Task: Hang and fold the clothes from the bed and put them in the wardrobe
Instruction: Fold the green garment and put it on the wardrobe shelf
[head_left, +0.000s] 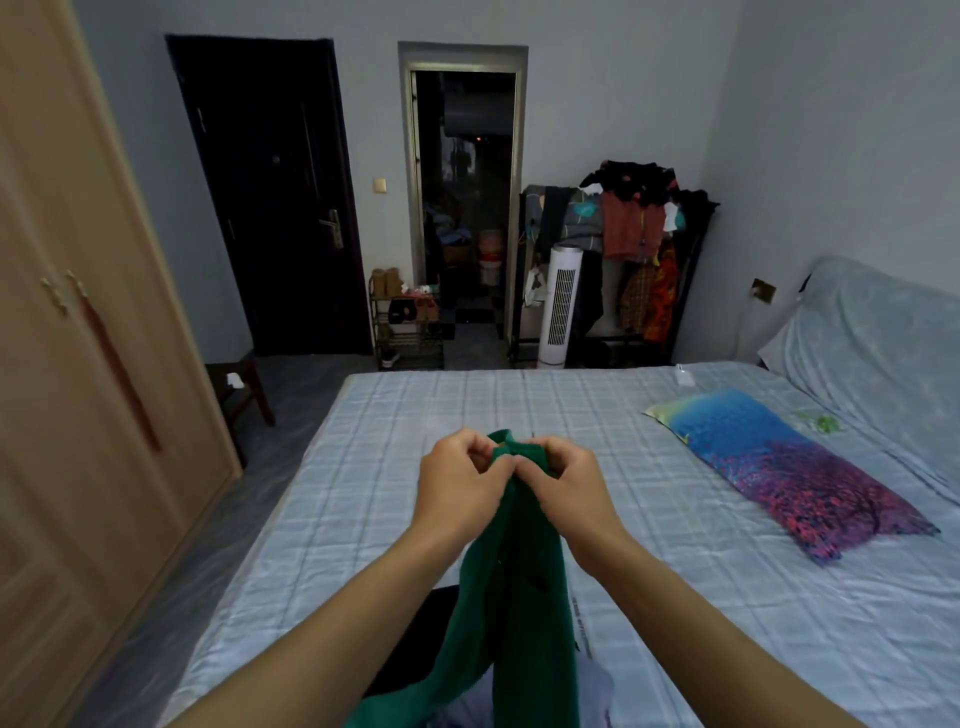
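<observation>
A green garment (511, 597) hangs in front of me over the bed (675, 597), bunched into a long strip. My left hand (460, 486) and my right hand (563, 486) pinch its top edge side by side, fingers closed on the cloth. Below it, at the near edge of the bed, lie a dark garment (415, 644) and a pale lilac one (592, 686), partly hidden by the green cloth. The wardrobe (78, 364) stands on the left with its beige doors closed.
A blue and purple pillow (779, 467) lies on the right of the bed. A small wooden stool (241, 384) stands beside the wardrobe. At the far wall are a shoe rack (408, 327), a white tower fan (561, 306) and a full clothes rack (639, 249).
</observation>
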